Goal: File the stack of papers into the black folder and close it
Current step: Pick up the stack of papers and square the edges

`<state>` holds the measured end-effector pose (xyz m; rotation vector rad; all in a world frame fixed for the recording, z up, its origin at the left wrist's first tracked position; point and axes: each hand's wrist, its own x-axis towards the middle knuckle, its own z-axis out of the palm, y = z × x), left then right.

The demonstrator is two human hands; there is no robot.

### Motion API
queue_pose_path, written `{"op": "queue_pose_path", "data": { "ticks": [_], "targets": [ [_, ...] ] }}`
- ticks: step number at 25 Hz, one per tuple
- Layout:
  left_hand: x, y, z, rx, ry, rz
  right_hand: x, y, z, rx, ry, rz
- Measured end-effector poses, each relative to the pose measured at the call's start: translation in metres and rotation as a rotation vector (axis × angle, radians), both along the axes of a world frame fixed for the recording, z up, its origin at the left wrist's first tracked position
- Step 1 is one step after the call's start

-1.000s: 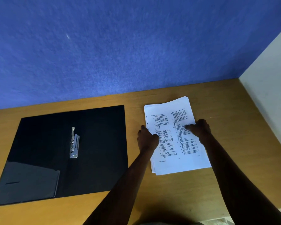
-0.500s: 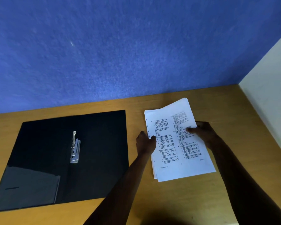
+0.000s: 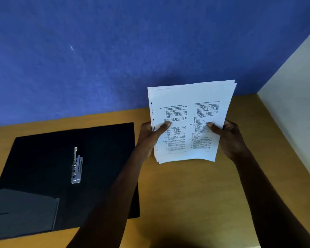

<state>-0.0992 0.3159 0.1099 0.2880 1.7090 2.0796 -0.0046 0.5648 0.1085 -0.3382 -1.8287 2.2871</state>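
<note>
Head view: left hand [image 3: 151,133] and right hand [image 3: 227,135] pinch the stack of papers [image 3: 190,120] by its sides above the desk [image 3: 186,194], probably squaring edges for the open black folder [image 3: 43,167] lying just left.

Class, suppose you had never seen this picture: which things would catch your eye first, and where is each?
First the white stack of papers, held up off the wooden desk right of centre, the left hand and right hand gripping its sides. Next the black folder lying open at left, its metal clip gleaming. Behind, a blue wall.
</note>
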Motion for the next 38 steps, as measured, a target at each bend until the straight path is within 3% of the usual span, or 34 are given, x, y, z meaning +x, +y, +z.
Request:
{"op": "queue_pose_path", "data": {
  "ticks": [11, 27, 38],
  "targets": [
    [0.004, 0.0, -0.001, 0.021, 0.064, 0.041, 0.004, -0.007, -0.003, -0.156, 0.04, 0.012],
    [0.011, 0.006, -0.013, 0.034, 0.076, 0.072, 0.001, -0.008, -0.023, -0.023, -0.002, 0.013],
    [0.01, 0.007, -0.016, 0.063, 0.083, 0.114, -0.003, -0.015, -0.028, -0.059, 0.017, -0.016]
  ]
}}
